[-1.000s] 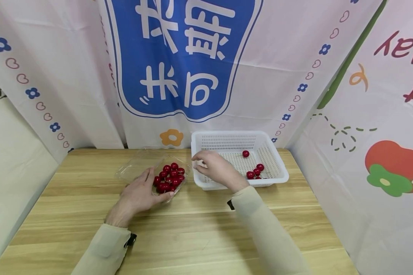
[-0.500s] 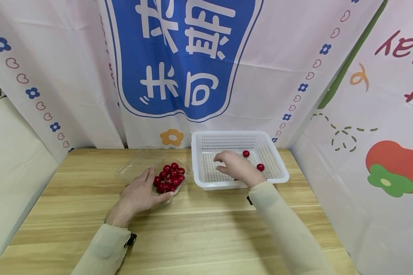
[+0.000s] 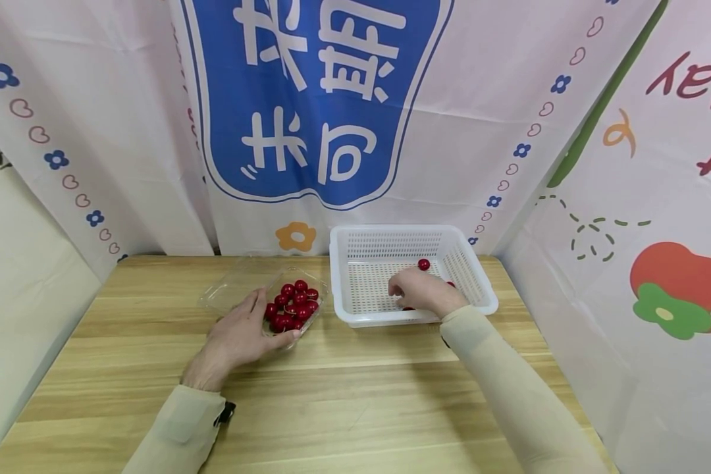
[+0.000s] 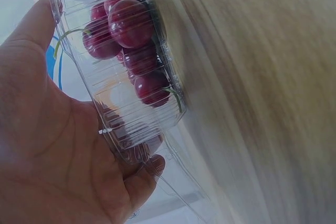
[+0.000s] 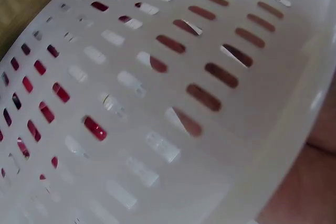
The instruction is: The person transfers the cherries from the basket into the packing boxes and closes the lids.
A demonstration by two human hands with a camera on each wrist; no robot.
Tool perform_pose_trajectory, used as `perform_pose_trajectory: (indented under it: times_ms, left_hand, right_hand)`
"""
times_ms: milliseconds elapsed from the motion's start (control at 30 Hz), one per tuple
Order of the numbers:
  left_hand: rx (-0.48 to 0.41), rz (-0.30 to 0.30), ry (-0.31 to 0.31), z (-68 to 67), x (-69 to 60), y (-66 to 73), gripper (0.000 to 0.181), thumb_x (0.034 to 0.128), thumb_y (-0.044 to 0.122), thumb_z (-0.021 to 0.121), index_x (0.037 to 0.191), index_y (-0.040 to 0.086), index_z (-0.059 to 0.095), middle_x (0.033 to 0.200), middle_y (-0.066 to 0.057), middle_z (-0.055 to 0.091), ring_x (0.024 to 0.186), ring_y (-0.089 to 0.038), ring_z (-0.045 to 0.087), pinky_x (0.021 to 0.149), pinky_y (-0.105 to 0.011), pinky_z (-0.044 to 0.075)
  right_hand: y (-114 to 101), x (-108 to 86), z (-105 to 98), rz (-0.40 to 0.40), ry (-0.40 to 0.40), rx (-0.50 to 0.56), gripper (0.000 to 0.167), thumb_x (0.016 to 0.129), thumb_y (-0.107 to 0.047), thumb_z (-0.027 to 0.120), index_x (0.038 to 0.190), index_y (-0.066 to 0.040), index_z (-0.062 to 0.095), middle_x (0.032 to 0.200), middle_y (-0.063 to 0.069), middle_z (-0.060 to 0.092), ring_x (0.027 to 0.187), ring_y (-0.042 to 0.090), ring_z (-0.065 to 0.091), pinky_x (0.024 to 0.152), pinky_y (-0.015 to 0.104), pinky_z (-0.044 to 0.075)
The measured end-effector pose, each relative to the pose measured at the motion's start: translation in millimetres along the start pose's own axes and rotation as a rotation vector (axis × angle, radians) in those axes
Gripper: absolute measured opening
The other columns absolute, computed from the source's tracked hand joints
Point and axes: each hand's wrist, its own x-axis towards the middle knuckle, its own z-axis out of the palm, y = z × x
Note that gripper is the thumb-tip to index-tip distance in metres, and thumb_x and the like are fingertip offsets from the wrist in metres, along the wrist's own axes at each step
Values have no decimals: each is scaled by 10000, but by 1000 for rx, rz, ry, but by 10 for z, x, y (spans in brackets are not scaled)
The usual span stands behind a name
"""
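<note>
My left hand (image 3: 237, 332) holds a small clear plastic box (image 4: 134, 127) on the table, with the thumb at its near edge and fingers along its left side. Several dark red cherries (image 3: 296, 306) are piled in that box. My right hand (image 3: 424, 291) reaches down into a white slotted plastic basket (image 3: 339, 280), fingers bent downward. A cherry peeks out just below it, another lies behind it near the back wall (image 3: 423, 264), and one is partly covered at its right. The basket wall (image 5: 220, 150) screens the right fingertips, so any cherry between them is hidden.
The box's clear lid (image 3: 225, 288) lies folded back to the left on the wooden table (image 3: 332, 408). A printed curtain (image 3: 438, 164) hangs right behind the table's back edge, close to the basket. More printed cloth (image 3: 616, 368) hangs at the right.
My right hand has moved rightward from the basket's left rim and down inside it, over the cherries at the near right. The left hand and the box have stayed put.
</note>
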Motion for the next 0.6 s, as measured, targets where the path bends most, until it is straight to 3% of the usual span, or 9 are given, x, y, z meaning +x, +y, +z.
perform_pose_trajectory:
  times_ms: [600]
  left_hand:
    - [-9,-2,-4,-4,-9,1,1397,988,901,698,1830,-95,198,1910,-387,204,1709,-666,362,1333,-817,432]
  right_hand:
    - [168,-57,20,122,-128,69,138,1047,-34,809,1137,-133,846,1108,16,808,998,176,692,936,371,606]
